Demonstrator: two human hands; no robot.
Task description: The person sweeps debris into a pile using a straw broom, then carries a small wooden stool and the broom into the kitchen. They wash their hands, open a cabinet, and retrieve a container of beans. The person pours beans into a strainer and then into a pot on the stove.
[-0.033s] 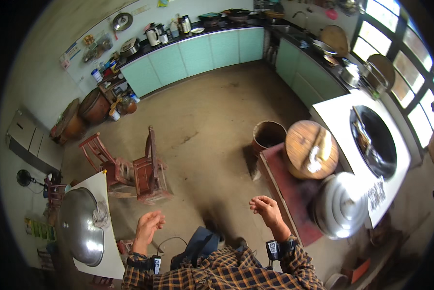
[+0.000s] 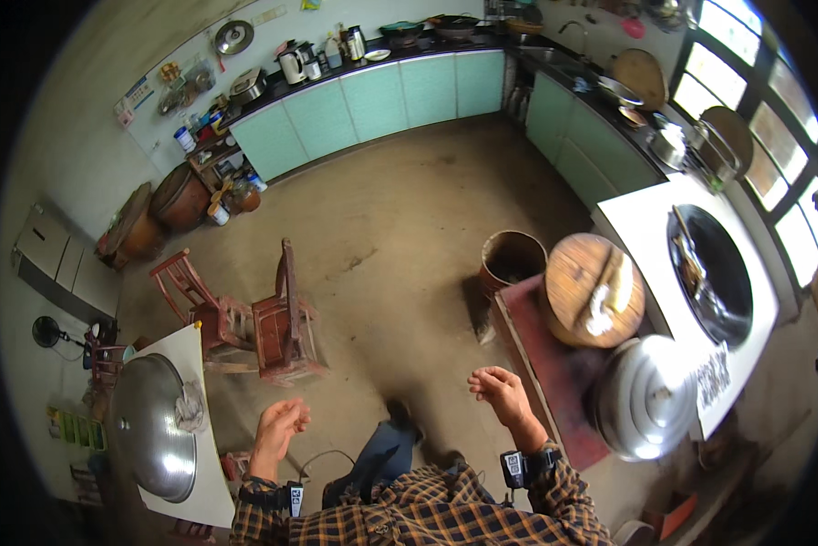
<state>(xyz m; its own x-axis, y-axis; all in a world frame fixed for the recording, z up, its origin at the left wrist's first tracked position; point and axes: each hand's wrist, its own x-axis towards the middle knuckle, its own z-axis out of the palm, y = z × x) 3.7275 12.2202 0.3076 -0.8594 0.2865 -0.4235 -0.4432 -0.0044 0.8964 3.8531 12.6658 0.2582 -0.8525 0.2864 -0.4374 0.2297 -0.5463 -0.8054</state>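
The left hand (image 2: 279, 430) and right hand (image 2: 503, 397) are both empty, fingers loosely curled, apart from everything. By the left, a large metal lid (image 2: 154, 428) lies on the white table (image 2: 206, 480), a cloth (image 2: 190, 408) at its right edge. A careless swing there might drag the cloth or shift the lid; the cable (image 2: 322, 454) beside that wrist could snag. By the right stands the red table (image 2: 562, 389), a lidded pot (image 2: 647, 400) toward its near right corner; turning too tightly could knock the pot. Farther off, the chair (image 2: 283, 335) might trip a hurried foot.

Against the earlier frame, the hands hold nearly the same pose, the trouser leg (image 2: 383, 452) reaches farther forward, and the pot and chopping block (image 2: 571, 273) appear slightly lower and farther right.
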